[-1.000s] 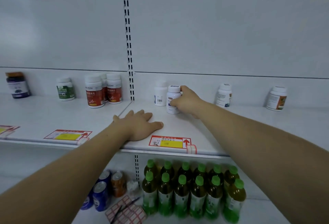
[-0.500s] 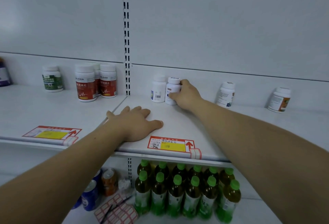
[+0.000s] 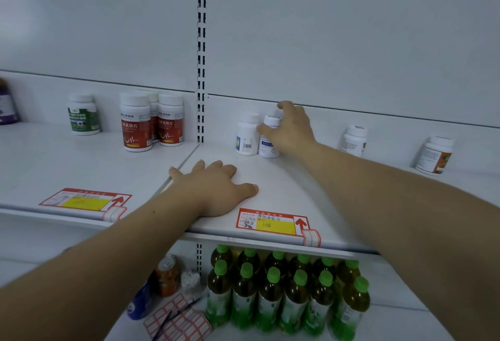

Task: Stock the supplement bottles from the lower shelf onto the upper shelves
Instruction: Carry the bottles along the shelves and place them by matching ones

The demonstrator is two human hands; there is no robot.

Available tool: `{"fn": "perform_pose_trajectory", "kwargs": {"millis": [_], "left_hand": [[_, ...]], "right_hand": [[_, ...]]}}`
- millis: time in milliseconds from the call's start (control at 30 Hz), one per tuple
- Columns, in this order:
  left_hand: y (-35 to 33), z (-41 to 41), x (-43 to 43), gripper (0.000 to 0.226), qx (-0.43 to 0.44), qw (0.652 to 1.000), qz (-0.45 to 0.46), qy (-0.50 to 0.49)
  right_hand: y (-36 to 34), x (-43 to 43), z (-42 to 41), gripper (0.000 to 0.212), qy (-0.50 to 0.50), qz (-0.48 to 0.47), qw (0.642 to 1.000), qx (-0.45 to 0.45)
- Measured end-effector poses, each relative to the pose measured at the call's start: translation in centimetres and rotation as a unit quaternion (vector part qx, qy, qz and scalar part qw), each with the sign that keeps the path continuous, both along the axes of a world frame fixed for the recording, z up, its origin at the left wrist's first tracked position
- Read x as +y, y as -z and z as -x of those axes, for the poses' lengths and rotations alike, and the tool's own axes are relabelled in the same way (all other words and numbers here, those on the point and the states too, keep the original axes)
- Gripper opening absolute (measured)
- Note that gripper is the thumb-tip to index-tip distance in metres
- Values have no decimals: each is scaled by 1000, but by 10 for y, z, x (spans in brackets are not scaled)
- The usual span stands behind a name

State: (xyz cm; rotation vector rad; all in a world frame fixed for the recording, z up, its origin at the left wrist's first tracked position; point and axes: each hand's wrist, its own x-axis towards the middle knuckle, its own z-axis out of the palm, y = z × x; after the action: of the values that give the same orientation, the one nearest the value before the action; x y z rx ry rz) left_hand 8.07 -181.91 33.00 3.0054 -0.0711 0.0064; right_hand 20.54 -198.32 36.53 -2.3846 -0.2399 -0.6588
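White bottle [image 3: 268,146] touched by right hand [image 3: 290,131] (fingers [image 3: 285,105] spread, loose), left hand [image 3: 216,189] flat, open, on shelf [image 3: 286,181].

So on the upper shelf [image 3: 311,186], the left hand [image 3: 213,189] lies flat near the front edge, just right of the post [image 3: 201,70]. Far back there's a bottle pair [image 3: 246,137] standing side by side, right hand [image 3: 292,129] against the right one. Further right are two lone bottles [image 3: 353,140], well apart. Left of the post there's a bottle cluster [image 3: 135,124]. Down below, drink bottles [image 3: 270,294] stand in rows, with cans [image 3: 167,275] to their left.
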Motion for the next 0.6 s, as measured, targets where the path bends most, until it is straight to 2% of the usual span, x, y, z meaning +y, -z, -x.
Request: {"fn": "perform_pose_trajectory", "kwargs": {"millis": [100,200,367,600], "left_hand": [[0,0,0,80,0,1000,0,0],[1,-1,1,81,-3,1000,2,0],[0,-2,1,81,-2,1000,6,2],[0,-2,1,81,-3,1000,3,-1]], "right_hand": [[-11,15,-4,61,19,124,992,-29],[-13,26,-8,53,30,184,982,-21],[-10,30,-11,33,-17,140,990,-20],[-14,26,-11,38,-17,160,987,3]]}}
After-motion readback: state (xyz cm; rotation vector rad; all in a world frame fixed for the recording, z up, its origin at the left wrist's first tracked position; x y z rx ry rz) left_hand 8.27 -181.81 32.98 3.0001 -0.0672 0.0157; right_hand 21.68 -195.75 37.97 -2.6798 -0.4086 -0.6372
